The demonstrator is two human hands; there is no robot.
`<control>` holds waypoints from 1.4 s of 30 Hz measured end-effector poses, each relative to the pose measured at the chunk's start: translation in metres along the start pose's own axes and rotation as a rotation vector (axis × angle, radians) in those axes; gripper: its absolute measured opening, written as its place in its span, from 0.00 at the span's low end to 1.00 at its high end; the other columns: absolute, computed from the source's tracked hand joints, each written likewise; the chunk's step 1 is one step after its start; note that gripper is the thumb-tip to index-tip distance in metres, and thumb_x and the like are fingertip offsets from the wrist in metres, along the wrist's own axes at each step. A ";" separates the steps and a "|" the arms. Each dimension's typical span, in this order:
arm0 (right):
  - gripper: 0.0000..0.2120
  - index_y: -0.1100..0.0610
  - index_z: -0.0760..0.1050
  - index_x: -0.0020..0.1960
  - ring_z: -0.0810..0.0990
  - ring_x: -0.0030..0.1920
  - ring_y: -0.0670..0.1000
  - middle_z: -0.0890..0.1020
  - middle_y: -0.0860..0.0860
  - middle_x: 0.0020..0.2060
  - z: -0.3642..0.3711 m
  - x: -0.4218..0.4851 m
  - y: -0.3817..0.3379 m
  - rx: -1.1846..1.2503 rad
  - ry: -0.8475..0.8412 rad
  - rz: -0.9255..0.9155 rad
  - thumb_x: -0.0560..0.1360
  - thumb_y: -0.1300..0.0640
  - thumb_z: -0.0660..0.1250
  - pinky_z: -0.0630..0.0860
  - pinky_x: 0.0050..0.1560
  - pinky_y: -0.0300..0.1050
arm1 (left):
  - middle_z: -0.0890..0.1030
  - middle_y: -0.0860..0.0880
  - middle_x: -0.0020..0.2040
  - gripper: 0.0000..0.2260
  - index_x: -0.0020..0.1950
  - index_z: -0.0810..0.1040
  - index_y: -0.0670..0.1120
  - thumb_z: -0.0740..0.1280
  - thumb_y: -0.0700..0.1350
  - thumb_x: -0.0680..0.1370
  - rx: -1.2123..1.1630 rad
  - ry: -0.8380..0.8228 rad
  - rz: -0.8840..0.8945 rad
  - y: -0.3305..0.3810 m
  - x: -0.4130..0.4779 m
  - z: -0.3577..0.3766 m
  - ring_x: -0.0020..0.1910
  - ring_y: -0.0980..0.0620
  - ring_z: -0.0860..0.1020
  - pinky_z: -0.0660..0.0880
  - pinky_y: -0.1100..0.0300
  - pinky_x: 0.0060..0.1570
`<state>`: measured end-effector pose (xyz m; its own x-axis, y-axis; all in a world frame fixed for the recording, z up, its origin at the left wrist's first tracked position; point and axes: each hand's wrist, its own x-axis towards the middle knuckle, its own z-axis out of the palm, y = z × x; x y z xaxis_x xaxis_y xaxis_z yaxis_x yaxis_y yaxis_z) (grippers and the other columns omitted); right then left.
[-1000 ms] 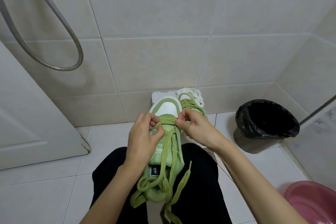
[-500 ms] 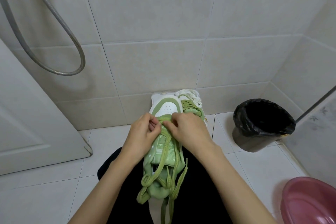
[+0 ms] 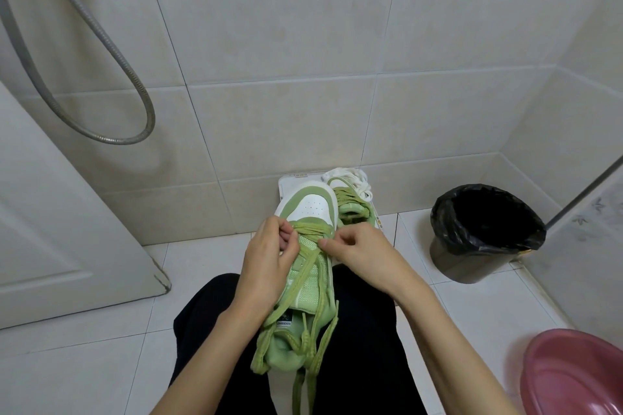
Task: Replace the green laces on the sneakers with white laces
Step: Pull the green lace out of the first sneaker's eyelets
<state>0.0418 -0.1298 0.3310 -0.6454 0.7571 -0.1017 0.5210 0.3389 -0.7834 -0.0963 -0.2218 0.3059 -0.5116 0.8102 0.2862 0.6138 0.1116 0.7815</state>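
The sneaker [image 3: 312, 209] is held on the lap, toe pointing away, with its green lace [image 3: 308, 229] loosened and trailing off the heel end. The crossing nearest the toe is best eased out evenly, slack being drawn on each side before either end is pulled through. The lace is pinched on the left by the curled left hand [image 3: 266, 266] and on the right between thumb and forefinger of the right hand [image 3: 364, 256]. The white laces [image 3: 350, 178] are heaped by the second sneaker [image 3: 350, 209] just beyond.

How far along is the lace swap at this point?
Done: the green lace on the lap sneaker hangs loose from its upper eyelets. In hand: the left hand and right hand pinch it near the toe. Left: the second sneaker is green-laced, and the white laces lie bundled, unused.
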 end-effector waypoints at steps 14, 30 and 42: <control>0.17 0.57 0.74 0.33 0.65 0.25 0.44 0.69 0.46 0.23 0.019 -0.031 -0.003 0.456 0.052 0.112 0.79 0.52 0.63 0.62 0.31 0.38 | 0.71 0.53 0.41 0.02 0.47 0.71 0.44 0.62 0.39 0.79 0.012 0.094 -0.025 -0.004 -0.003 0.006 0.38 0.59 0.70 0.67 0.71 0.38; 0.10 0.48 0.73 0.48 0.70 0.48 0.40 0.74 0.41 0.44 0.012 -0.026 0.001 0.049 0.084 -0.276 0.75 0.63 0.66 0.65 0.50 0.29 | 0.74 0.48 0.42 0.18 0.39 0.74 0.42 0.63 0.58 0.72 -0.110 -0.325 0.217 0.005 -0.002 -0.029 0.47 0.53 0.71 0.67 0.60 0.52; 0.12 0.64 0.72 0.60 0.78 0.49 0.58 0.80 0.58 0.50 0.032 -0.007 0.009 -0.238 0.327 -0.312 0.77 0.63 0.61 0.73 0.47 0.50 | 0.73 0.46 0.34 0.18 0.36 0.74 0.38 0.67 0.54 0.72 -0.438 -0.129 -0.101 -0.008 -0.003 -0.007 0.36 0.54 0.71 0.68 0.63 0.39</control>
<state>0.0336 -0.1502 0.3049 -0.6013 0.7222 0.3418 0.4692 0.6654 -0.5805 -0.1041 -0.2292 0.3030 -0.4597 0.8758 0.1472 0.2389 -0.0377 0.9703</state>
